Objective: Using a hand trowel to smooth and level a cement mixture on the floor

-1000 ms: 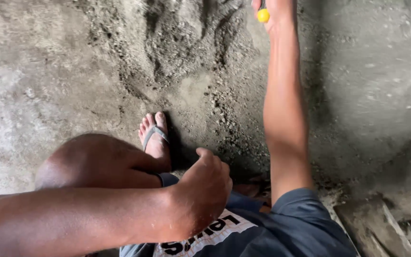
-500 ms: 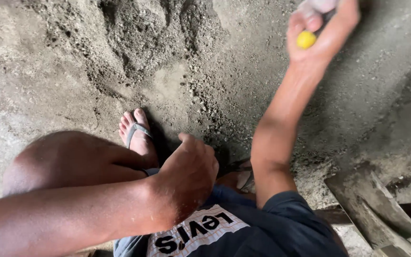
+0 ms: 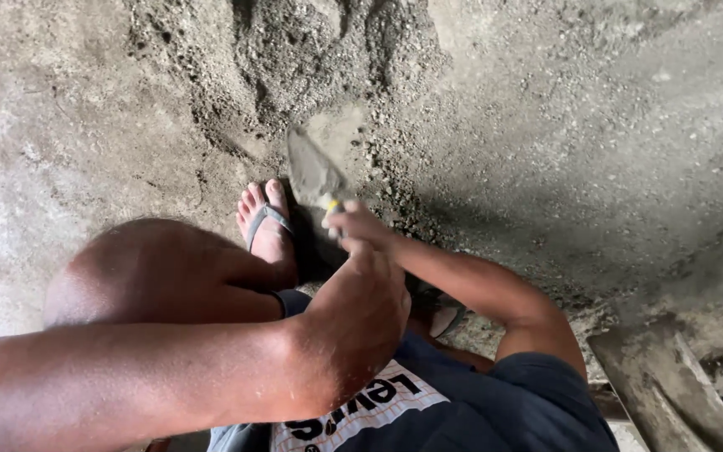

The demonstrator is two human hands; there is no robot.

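Rough grey concrete floor [image 3: 629, 125] fills the view below me, dusted with grit, and a heap of damp sand and fine gravel [image 3: 311, 59] sits at its far middle. My right hand [image 3: 360, 226] is wrapped around the handle of a mason's trowel [image 3: 313, 174], fingers clamped tight on it so that only a bit of yellow shows at the grip. The trowel's mortar-caked blade points away from me, its tip lying at the near foot of the sand heap, just beside my toes. My left hand [image 3: 353, 322] is curled into a loose fist, holding nothing; it hovers close in front of my chest, just nearer to me than the right hand, with my forearm stretching off to the left edge. My left knee [image 3: 152, 268] is bent up beneath that arm. My foot in a grey flip-flop [image 3: 265, 222] rests flat on the floor, left of the blade. Weathered wooden planks [image 3: 671, 385] lie at the near right corner.
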